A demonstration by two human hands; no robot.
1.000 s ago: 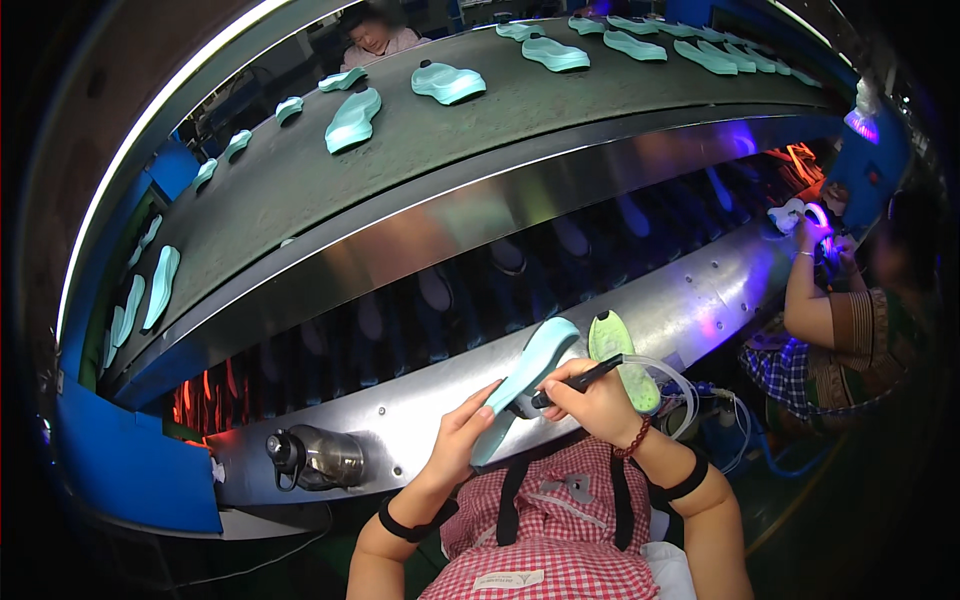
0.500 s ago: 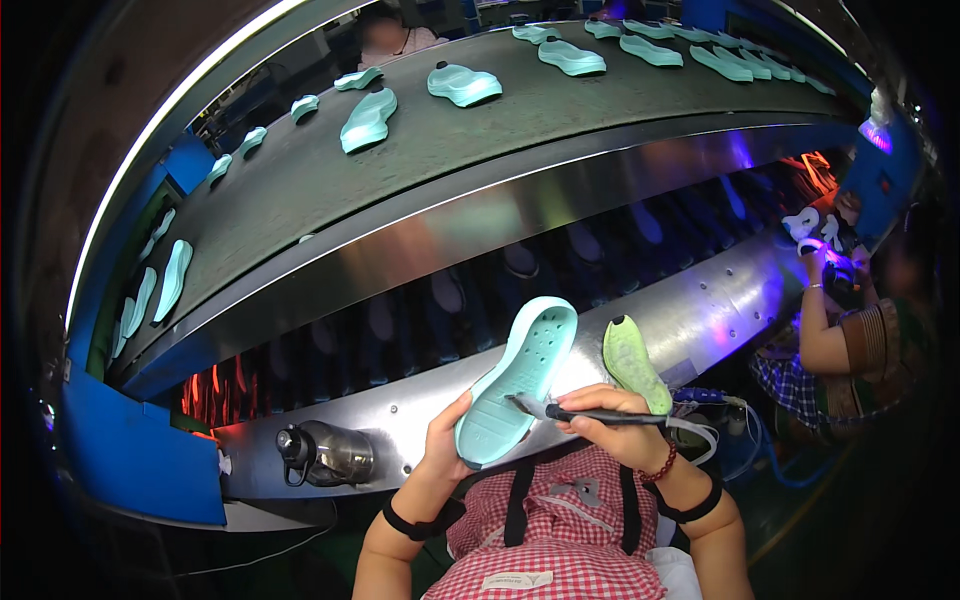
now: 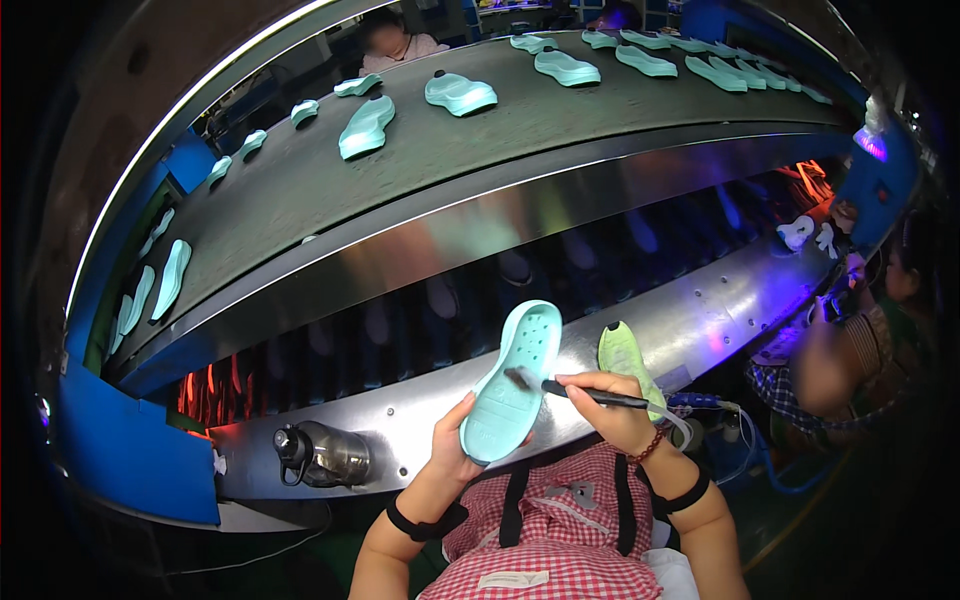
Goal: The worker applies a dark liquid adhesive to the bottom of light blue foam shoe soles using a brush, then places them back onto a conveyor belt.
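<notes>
My left hand [image 3: 453, 440] holds a light turquoise shoe sole [image 3: 498, 408] by its lower left edge. The sole is tilted, with its recessed inner face and small holes toward me. In my right hand [image 3: 618, 412] is a black-handled brush [image 3: 605, 398], gripped like a pen. Its bristles rest on or just above the middle of the sole's inner face; contact is hard to tell. A white tube runs down from the handle's rear. Just beyond my right hand a yellow-green sole-shaped piece [image 3: 624, 355] with a dark tip lies on the metal ledge [image 3: 385, 428].
Several turquoise soles [image 3: 367, 128] lie on the dark conveyor belt [image 3: 270, 190] beyond the ledge. A dark bottle [image 3: 325, 455] stands at the ledge's left. Red-glowing heaters [image 3: 230, 390] show below the belt. A co-worker [image 3: 850, 360] sits at the right; another person [image 3: 395, 42] is across the belt.
The brush tip has moved up the sole, from its lower part toward the middle. The sole has turned slightly more upright. At the right, the co-worker's arm has come down from the white pieces.
</notes>
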